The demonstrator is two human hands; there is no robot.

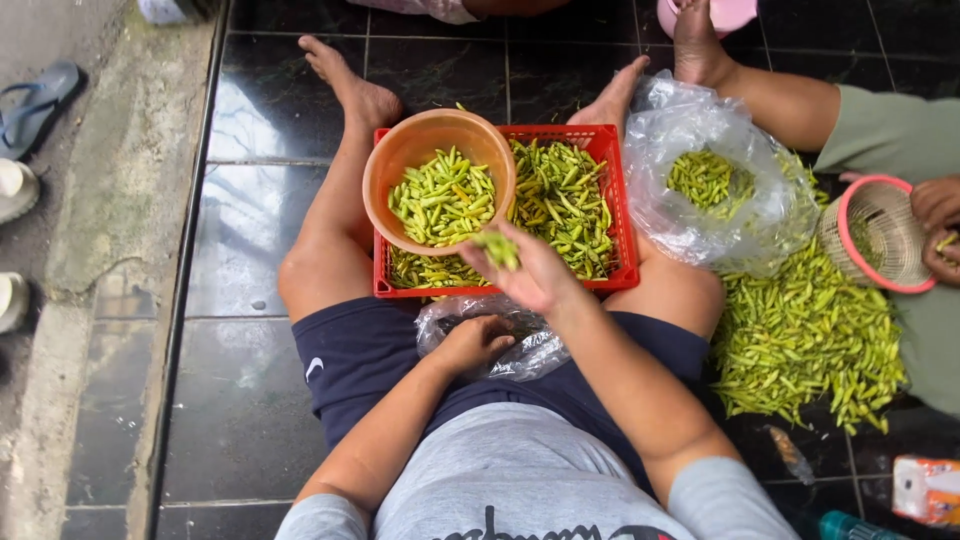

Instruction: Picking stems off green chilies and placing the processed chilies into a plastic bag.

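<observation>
From my feed, sandals [38,100] sat far left on the concrete. My left hand [472,342] was down in the lap, grip closed on a clear plastic bag [530,350]. Just above, an orange bowl [400,160] of green chilies [442,198] sat tilted in a red crate [610,160]. My right hand [530,272] hovered at the bowl's rim, grip pinched on a few chilies [498,248]. Further right, a loose chili pile [805,335] covered the floor, beside another person's small basket [880,232].

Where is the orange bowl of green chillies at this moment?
In the head view, the orange bowl sits at centre, resting on the left part of the red crate between the person's legs, just beyond the right hand.
</observation>
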